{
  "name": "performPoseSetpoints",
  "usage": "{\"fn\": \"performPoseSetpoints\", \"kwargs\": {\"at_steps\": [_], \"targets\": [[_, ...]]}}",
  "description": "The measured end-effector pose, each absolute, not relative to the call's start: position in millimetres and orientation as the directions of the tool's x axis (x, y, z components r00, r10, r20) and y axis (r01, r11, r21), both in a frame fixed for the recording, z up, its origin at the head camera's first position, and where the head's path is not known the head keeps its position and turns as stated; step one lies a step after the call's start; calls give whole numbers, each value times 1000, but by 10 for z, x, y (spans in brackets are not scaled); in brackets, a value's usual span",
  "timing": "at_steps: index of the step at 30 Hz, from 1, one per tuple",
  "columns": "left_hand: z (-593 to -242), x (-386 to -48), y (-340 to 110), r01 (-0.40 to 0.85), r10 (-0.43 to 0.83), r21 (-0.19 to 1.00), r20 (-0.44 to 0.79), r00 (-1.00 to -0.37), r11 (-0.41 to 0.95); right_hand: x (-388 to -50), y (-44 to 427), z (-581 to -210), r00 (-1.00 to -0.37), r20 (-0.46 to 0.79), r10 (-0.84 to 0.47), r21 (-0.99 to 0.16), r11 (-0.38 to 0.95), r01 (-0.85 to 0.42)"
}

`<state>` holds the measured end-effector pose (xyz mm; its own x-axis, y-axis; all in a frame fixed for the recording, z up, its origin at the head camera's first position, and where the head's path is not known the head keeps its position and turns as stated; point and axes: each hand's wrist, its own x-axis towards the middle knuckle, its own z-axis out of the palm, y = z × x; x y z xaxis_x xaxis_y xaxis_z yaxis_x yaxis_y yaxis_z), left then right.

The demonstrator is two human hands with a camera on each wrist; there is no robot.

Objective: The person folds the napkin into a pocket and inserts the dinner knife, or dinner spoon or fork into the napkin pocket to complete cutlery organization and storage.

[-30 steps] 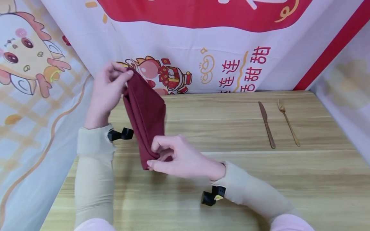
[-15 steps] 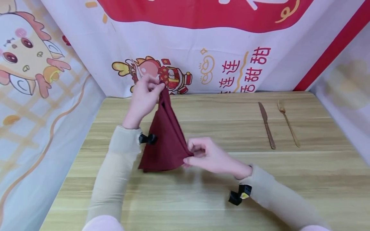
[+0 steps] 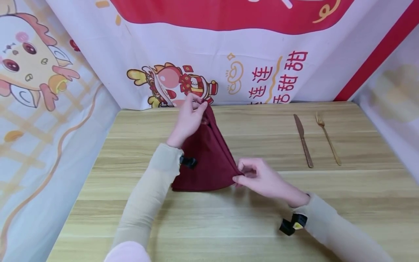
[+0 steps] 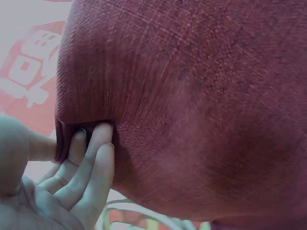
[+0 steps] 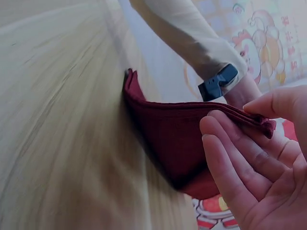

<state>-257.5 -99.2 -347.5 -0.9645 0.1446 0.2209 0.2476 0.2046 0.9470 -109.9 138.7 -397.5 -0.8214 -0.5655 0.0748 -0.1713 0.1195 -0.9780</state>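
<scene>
Head view: the left hand (image 3: pixel 189 118) and right hand (image 3: pixel 262 179) pinch the folded dark red napkin (image 3: pixel 211 160) at its corners, fingers clamped on it, probably to stop it flopping.

A folded maroon cloth (image 3: pixel 209 163) slants, pinched in the left fingers (image 4: pixel 100 170) and right fingers (image 5: pixel 223 165).

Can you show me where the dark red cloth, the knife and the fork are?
Dark red cloth (image 3: pixel 209 160): head view, on the middle of its broad face.
Knife (image 3: pixel 303 140): head view, on its handle, near the blade.
Fork (image 3: pixel 329 141): head view, on its thin handle.
</scene>
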Motion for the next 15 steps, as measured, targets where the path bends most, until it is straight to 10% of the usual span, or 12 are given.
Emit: {"fn": "performPoseSetpoints", "kwargs": {"at_steps": [15], "targets": [[-3955, -2694, -548, 129, 72, 991, 132, -989, -48, -1202, 1892, -4280, -938, 21, -347, -926, 347, -149]]}}
